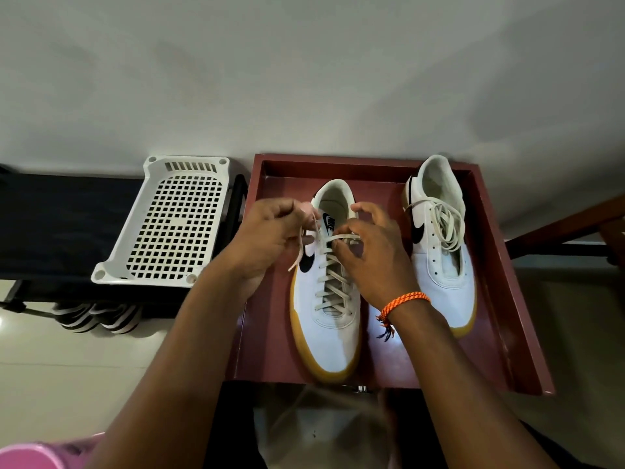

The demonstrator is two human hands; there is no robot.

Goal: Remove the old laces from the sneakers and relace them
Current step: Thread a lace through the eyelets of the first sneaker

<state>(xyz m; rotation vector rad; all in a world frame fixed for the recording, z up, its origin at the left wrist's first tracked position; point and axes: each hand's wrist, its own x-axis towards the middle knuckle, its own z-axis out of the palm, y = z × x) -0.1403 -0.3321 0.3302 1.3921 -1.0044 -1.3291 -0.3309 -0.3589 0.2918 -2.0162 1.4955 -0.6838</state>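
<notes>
Left grip (270, 228): fingers curled, pinching a lace end (302, 247).
Right grip (368, 245): fingertips pinching the lace's top crossing.
Laced sneaker (329, 333): under both grips, tongue label reads "NIKE".
Second sneaker (443, 265): right of grips, lace loose, in red tray (500, 265).

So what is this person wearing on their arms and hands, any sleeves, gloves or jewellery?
No gloves or sleeves show: both forearms are bare. The right hand has an orange braided thread band at its wrist, with dark and orange tassel ends hanging from it. The left hand shows no rings, watch or band.
</notes>
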